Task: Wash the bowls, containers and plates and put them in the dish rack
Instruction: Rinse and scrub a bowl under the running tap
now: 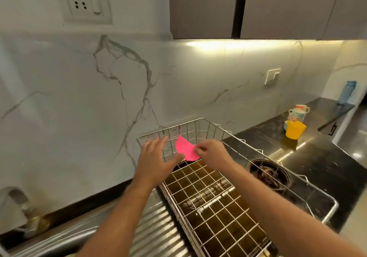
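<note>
At far end of wire dish rack [234,195]: your right hand [211,153] pinches pink plate [187,148], standing on edge inside; your left hand [154,161] spread, thumb near plate.

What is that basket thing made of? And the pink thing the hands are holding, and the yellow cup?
The dish rack looks like shiny metal wire: thin silvery bars crossing in a grid, glinting in the light. The pink plate, pinched by the right hand, is probably plastic: flat bright colour, no shine, thin edge. The yellow cup also looks like plastic, smooth and evenly coloured.
</note>
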